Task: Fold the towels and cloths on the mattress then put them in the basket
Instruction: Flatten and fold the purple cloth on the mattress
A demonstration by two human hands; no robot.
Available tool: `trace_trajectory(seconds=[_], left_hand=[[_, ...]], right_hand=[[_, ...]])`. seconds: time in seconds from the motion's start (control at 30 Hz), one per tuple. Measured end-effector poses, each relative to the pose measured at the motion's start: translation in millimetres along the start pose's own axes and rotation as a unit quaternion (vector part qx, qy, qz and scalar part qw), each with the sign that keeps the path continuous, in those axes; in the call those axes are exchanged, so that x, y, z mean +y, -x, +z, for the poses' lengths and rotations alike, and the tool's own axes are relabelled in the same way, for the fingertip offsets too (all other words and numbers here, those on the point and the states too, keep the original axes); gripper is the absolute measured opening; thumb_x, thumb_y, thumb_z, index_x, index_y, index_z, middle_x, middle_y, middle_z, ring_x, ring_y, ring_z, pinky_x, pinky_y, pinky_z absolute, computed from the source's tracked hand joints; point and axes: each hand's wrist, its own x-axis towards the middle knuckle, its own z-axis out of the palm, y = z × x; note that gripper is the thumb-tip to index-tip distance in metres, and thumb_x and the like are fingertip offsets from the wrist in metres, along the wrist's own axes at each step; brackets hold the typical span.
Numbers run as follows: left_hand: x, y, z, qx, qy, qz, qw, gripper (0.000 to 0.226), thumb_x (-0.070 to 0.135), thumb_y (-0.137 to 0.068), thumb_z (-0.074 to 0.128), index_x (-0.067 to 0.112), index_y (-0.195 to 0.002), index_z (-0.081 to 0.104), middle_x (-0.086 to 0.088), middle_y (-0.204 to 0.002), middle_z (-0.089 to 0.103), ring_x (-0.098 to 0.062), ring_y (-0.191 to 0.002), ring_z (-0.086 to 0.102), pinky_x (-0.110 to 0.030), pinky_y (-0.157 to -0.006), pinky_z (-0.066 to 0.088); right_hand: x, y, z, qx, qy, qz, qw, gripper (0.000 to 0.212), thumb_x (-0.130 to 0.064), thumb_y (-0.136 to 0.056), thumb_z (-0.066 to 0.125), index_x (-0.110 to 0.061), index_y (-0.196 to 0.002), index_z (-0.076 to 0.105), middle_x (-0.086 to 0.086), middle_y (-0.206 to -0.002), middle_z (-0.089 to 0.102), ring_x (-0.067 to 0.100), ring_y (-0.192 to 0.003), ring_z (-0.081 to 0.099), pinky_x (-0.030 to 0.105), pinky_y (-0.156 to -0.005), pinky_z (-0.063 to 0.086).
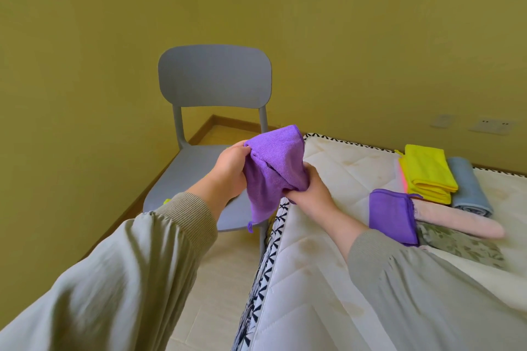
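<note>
Both hands held the loose purple microfibre cloth [273, 168] in the air over the left edge of the white quilted mattress [328, 251], near its far corner. Left hand [231, 168] pinched the top edge just off the mattress side, right hand [310, 188] gripped the lower bunch above the mattress edge, fingers curled on fabric, prob to spread it & find corners before folding. Further in on the mattress lay finished pieces: a folded purple square cloth [392, 216], stacked folded yellow cloths [427, 174], a rolled grey-blue towel [470, 191] & a rolled pale pink towel [456, 222], grouped prob for the basket, which wasn't in view. A grey plastic chair [214, 80] stood beside the mattress corner
</note>
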Motion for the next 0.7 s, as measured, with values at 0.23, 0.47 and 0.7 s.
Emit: trace_trajectory(seconds=[0.23,0.47,0.7], left_hand=[[19,36,0,-0.015,-0.209,0.042,0.977,0.018,0.014,-0.074,0.05,0.007,-0.085,0.063,-0.011,-0.085,0.059,-0.022,-0.082,0.053,-0.028,-0.066,0.043],[60,94,17,-0.119,-0.393,0.186,0.893,0.07,0.003,-0.051,0.048,0.021,-0.118,0.049,0.001,-0.106,0.063,-0.016,-0.101,0.059,-0.031,-0.082,0.05],[122,157,57,-0.163,-0.118,0.116,0.973,0.037,0.036,-0.1,0.038,0.017,-0.13,0.051,-0.007,-0.122,0.063,-0.021,-0.11,0.061,-0.031,-0.095,0.047]], right_hand=[[-57,18,-37,0.006,0.085,-0.02,0.996,0.024,-0.003,-0.077,0.066,-0.017,-0.065,0.051,-0.003,-0.06,0.053,0.009,-0.052,0.045,0.01,-0.041,0.033],[-133,47,-74,0.007,0.156,-0.099,0.983,0.028,0.009,-0.074,0.052,-0.017,-0.065,0.044,-0.001,-0.061,0.046,0.016,-0.059,0.043,0.023,-0.051,0.035],[-200,82,-101,0.004,0.201,-0.133,0.97,0.027,-0.003,-0.076,0.061,-0.017,-0.06,0.044,-0.001,-0.061,0.049,0.019,-0.069,0.046,0.027,-0.061,0.037]])
